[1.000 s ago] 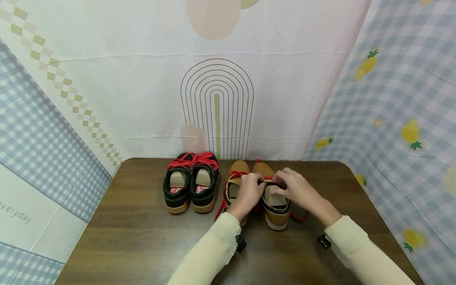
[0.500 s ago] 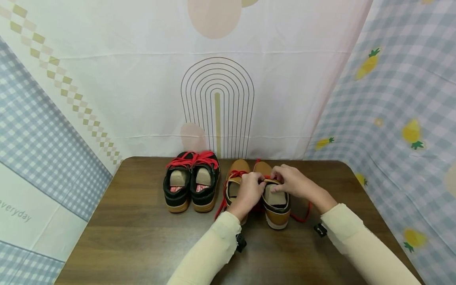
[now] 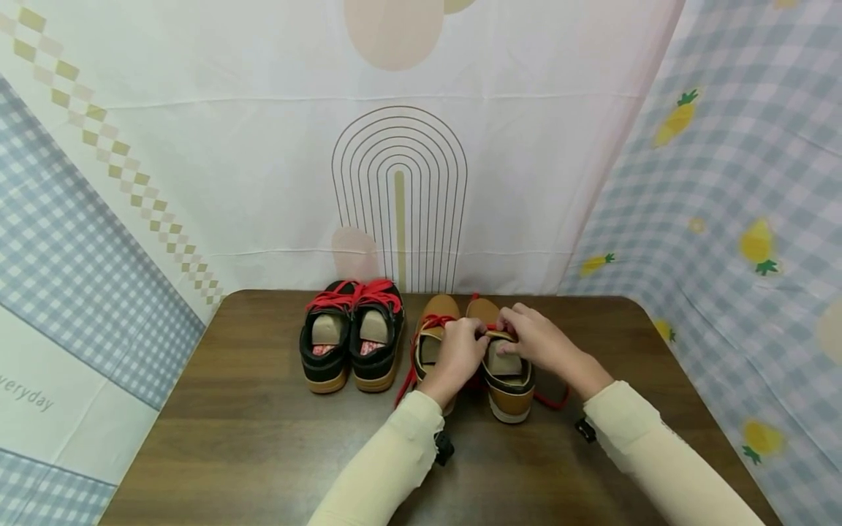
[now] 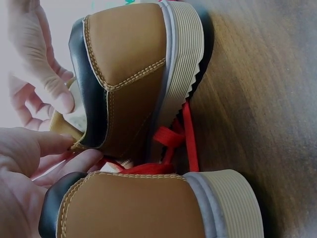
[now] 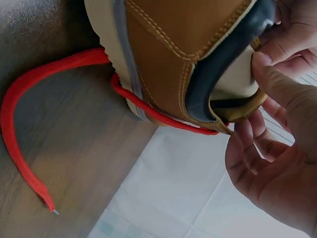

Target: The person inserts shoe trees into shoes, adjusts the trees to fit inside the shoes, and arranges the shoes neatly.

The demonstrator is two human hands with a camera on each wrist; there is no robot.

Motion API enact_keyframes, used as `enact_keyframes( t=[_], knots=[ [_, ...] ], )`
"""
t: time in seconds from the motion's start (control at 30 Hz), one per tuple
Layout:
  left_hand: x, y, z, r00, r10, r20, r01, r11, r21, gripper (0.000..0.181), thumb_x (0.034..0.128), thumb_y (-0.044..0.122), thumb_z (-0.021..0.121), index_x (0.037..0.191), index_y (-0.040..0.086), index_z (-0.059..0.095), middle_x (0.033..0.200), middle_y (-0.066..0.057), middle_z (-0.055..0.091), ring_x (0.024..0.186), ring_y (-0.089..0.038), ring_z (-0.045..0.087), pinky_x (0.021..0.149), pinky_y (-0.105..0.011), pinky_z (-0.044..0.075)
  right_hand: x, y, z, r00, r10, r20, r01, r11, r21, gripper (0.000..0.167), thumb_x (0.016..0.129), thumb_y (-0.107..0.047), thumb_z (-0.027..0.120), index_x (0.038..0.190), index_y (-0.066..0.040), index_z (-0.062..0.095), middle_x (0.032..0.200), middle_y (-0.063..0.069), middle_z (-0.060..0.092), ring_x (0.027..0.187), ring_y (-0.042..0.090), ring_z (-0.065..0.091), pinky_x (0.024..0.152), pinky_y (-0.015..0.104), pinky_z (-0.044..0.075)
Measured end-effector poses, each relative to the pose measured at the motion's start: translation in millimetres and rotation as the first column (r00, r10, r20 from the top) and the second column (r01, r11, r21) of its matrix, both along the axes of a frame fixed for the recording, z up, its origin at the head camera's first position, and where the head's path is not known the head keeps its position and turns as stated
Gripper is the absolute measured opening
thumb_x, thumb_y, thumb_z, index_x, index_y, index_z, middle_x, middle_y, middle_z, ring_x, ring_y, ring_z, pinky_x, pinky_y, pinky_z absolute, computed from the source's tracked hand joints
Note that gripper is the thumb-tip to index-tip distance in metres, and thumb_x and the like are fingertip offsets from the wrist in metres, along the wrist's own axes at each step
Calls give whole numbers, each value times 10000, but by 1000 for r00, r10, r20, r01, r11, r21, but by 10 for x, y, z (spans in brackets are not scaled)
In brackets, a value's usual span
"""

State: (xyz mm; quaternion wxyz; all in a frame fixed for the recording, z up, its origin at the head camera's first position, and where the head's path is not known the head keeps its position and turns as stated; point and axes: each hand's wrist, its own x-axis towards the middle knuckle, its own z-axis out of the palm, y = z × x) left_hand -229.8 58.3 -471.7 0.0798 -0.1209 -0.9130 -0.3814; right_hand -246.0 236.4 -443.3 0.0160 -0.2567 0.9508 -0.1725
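Note:
A pair of tan shoes with black collars and red laces stands at the back middle of the table. On the right tan shoe (image 3: 511,403), my left hand (image 3: 457,358) pinches the inner edge of the opening. My right hand (image 3: 542,342) holds the same shoe's tongue (image 5: 249,110), its thumb inside the opening and its fingers in front. Beige padding (image 5: 237,79) shows inside. A loose red lace (image 5: 22,82) trails onto the table on the right side. The left tan shoe (image 3: 441,305) sits close beside, partly hidden by my left hand and forearm.
Two black shoes (image 3: 324,374) with tied red laces stand together to the left. Everything is on a brown wooden table (image 3: 263,438). A white printed cloth (image 3: 276,175) hangs behind, and checked cloth (image 3: 710,292) hangs on the right.
My right hand has moved left and a little inward over the right tan shoe, its fingers now closer to the tongue. My left hand has stayed put.

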Motion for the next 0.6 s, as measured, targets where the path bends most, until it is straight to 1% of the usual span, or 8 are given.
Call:
enact_keyframes(
  t=[0.13,0.23,0.37,0.47,0.6],
  knots=[
    [-2,-3,-6,1000,4,-14,-4,1000,0,45,928,101,763,892,104,789,921,-30,779,804,-133,700,689,-242,542,17,-12,-68,994,13,-107,-10,1000,30,380,791,-251,896,963,-134,578,915,24,525,781,173,476,690,346,437],
    [-1,-1,-7,1000,9,-13,-9,1000,-4,49,930,108,763,888,110,788,912,-27,778,793,-135,695,689,-248,540,27,-17,-115,987,18,-163,-10,999,52,394,786,-250,899,960,-133,566,915,28,519,785,187,475,695,357,438],
    [0,3,-7,1000,16,-9,-16,1000,-7,45,931,117,764,894,115,791,914,-21,779,797,-144,699,703,-258,546,29,-29,-152,977,16,-211,-2,998,66,417,781,-246,903,978,-120,558,919,40,519,794,211,486,703,374,443],
    [-5,5,-9,1000,18,-17,-18,1000,-7,45,928,112,765,894,117,795,917,-19,782,809,-150,709,716,-265,555,28,-40,-166,970,17,-243,0,998,69,446,770,-232,910,1002,-99,553,921,52,529,803,229,503,710,387,452],
    [-14,1,-11,1000,18,-18,-18,1000,-4,51,929,108,763,892,118,797,914,-19,783,807,-147,710,713,-257,553,28,-55,-191,964,11,-267,6,998,63,470,756,-212,922,1021,-81,556,929,64,545,825,247,533,719,395,474]
  ],
)
